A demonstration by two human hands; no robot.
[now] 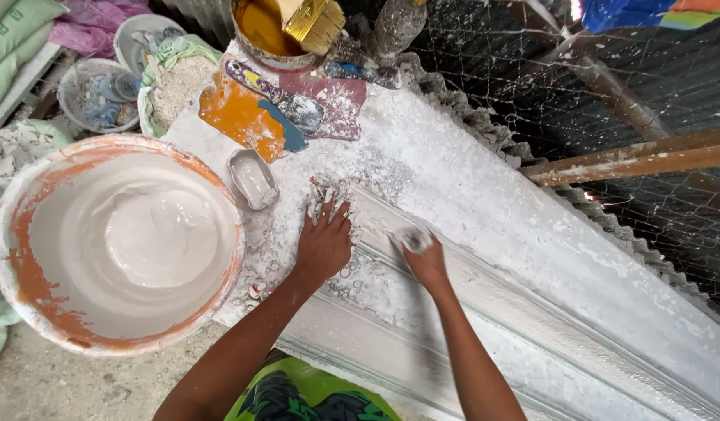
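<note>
Two plaster-caked hands work near the frame's centre on a long white moulding: the left hand lies flat with fingers spread, pressing wet plaster at the strip's upper end, while the right hand pinches a small white lump against the ridge. Leaning harder could, I judge, dent the soft profile, or an elbow could knock the plaster bucket at left.

Orange-rimmed bucket, white plaster moulding
</note>
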